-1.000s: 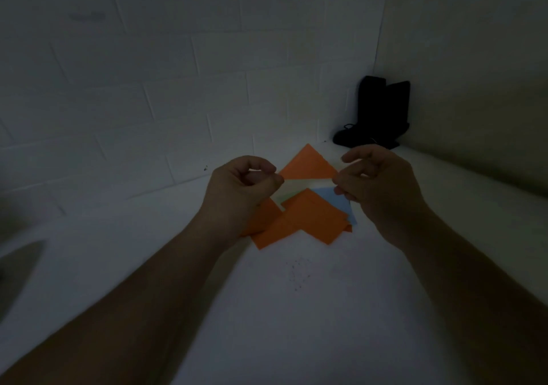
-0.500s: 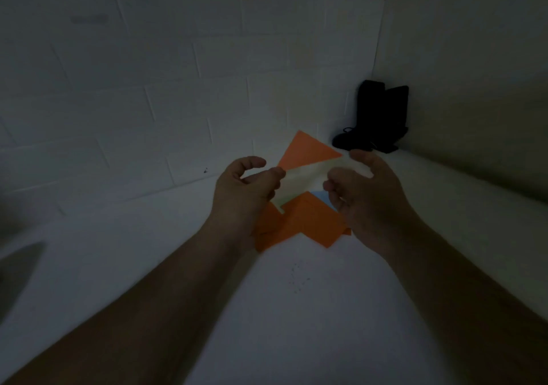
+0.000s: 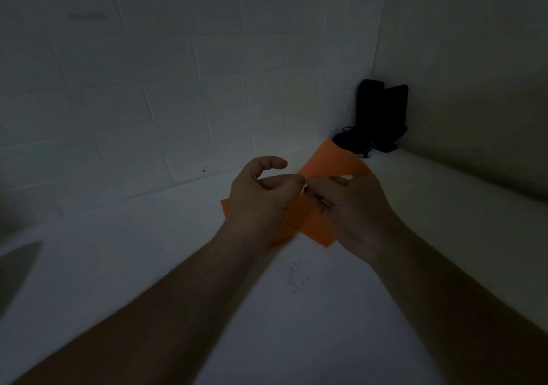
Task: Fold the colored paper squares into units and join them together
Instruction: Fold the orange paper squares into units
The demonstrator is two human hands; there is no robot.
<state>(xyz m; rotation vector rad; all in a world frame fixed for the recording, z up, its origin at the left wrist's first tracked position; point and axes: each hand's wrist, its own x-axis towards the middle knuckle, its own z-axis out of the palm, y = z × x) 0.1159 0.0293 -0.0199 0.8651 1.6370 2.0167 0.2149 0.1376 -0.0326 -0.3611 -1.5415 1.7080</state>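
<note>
Hands closed in together over the paper pile, fold likely underway.

Table (image 3: 296,325) w/ orange pile (image 3: 308,224) mid-frame. Since 0.5 s ago I see both hands met at centre; pale sheet now hidden, so prob. being creased. Left hand (image 3: 261,197) & right hand (image 3: 347,206) curled, fingertips touching above pile. Can't tell what either grips; too dark.
</note>
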